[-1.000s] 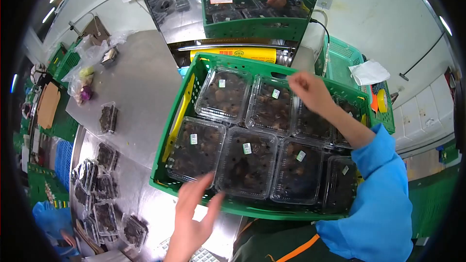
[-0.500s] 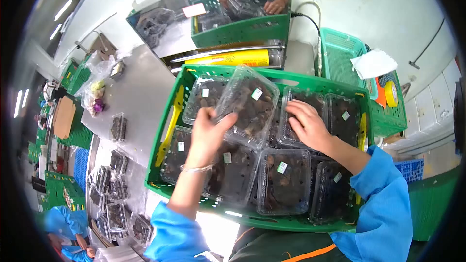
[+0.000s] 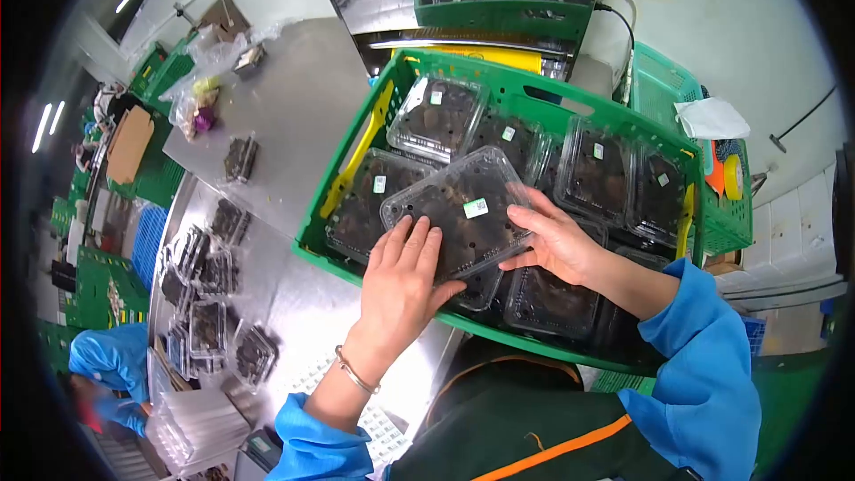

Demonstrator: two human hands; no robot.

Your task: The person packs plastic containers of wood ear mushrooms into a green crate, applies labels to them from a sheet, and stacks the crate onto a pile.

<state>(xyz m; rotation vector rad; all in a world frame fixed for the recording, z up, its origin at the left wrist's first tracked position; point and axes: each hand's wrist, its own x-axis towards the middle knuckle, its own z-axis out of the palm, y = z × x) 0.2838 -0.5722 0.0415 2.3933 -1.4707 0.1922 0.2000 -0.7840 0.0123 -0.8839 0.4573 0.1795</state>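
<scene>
Currently, you are holding a clear box [image 3: 445,191] over the near left part of the green crate [image 3: 481,76]. Your right hand [image 3: 561,245] is clamping the right end of the box, its thumb pressing on the lid beside the label [image 3: 476,208]. Your left hand [image 3: 401,281] is resting its fingers on the near left edge of the lid, with the thumb pointing right along the near side; whether it is also gripping from below, you cannot tell. The two hands are working apart, at opposite ends of the box. The box is lying askew to the others and is overlapping those under it; contact beneath is not showing clearly.

Inside the crate, more labelled boxes [image 3: 441,116] are sitting at the far left, far right and near right. To the left, loose packs [image 3: 207,330] are lying on the steel table [image 3: 303,80], and a lone pack [image 3: 240,158] is standing farther off. Beyond the crate, a yellow roll [image 3: 508,58] is partly showing. At the far right, a white cloth [image 3: 712,118] is draping over a basket [image 3: 663,80].
</scene>
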